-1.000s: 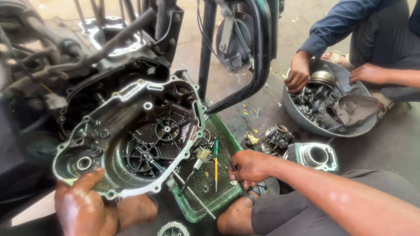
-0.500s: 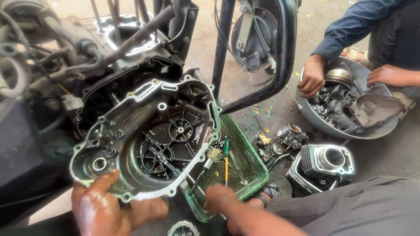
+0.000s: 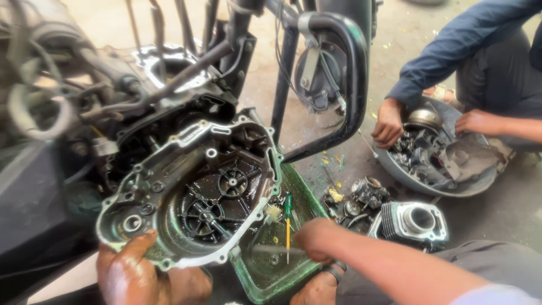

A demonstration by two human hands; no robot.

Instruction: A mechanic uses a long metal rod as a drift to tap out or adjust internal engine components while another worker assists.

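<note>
Motorcycle parts and a second worker on the workshop floor

A co-worker in a blue sleeve (image 3: 451,51) crouched at the right, both hands in a round metal basin (image 3: 474,183) full of dark engine parts. Nearer lay a finned cylinder block (image 3: 415,221) beside a small carburettor (image 3: 366,195). A black curved crash guard (image 3: 353,73) hung above the littered concrete floor (image 3: 395,34).

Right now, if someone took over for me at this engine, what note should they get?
Left hand: thumb hooked over the lower rim of the oily grey metal engine cover, steadying it against the motorcycle.
Right hand: reaching into the green plastic tray below the cover, beside the green-handled screwdriver; its grip is too blurred to read.
Done: the cover's gears and inside lie exposed.
Left: tools are in the tray.
A second person works over a round metal basin of parts nearby.
</note>
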